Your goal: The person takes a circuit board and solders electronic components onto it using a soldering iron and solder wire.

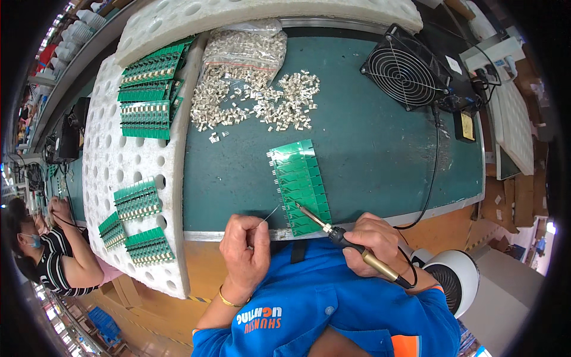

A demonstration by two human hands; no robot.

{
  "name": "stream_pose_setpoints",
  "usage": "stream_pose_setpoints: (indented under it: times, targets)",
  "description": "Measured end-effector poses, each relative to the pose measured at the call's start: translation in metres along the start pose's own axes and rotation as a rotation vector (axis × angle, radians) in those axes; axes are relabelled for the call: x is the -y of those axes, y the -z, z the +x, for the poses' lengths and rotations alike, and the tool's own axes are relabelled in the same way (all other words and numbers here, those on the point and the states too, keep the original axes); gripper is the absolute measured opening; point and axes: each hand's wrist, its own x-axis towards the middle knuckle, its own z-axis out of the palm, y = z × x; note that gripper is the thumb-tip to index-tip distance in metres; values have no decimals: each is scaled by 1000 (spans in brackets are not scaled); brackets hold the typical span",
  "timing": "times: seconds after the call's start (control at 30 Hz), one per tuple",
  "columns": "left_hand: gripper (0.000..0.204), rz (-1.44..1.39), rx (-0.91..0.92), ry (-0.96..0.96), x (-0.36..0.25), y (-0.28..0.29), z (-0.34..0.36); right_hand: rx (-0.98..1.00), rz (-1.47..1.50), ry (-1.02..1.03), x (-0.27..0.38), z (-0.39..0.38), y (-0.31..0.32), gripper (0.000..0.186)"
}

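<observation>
A green circuit board panel [301,178] lies at the near edge of the bench, with small white connectors along its left side. My right hand [373,245] is closed round a soldering iron [357,247], black and brass-coloured, whose tip reaches the panel's lower left part. Pinched in my left hand [245,247] is a thin solder wire [272,213]; its end points to the panel's left edge, close to the iron's tip. Whether the wire touches the tip is too small to tell. Beyond the panel spreads a heap of small white connectors [256,101].
A white foam board [104,154] on the left carries stacked green board panels [146,119]. A bag of connectors [250,50] lies at the back. A black fan [404,68] stands far right; the iron's cable [433,172] crosses the bench. Another person [65,256] sits at left.
</observation>
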Motion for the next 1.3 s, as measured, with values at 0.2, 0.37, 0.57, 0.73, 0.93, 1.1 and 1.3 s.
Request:
stream_pose_setpoints:
  times: [0.2,0.37,0.57,0.73,0.93,1.1,1.3]
  targets:
    - [10,53,0,-83,-5,-6,-1,-14,-4,-8,3,-3,-4,26]
    - [9,64,-31,-66,-4,-7,-4,-33,-23,-5,4,-5,-8,26]
    - [11,39,-41,-51,-3,-8,-5,-21,-36,-19,4,-8,-10,25]
    - [10,28,-38,-44,-4,-9,-4,-5,-50,-12,4,-8,-11,26]
    - [10,22,-40,-53,-2,-9,-5,15,-60,-10,5,-7,-11,27]
    - [9,23,-41,-63,-1,-10,-4,28,-76,-18,7,-4,-11,28]
    - [9,56,-33,-81,-3,-10,-3,23,-86,-14,8,-2,-11,29]
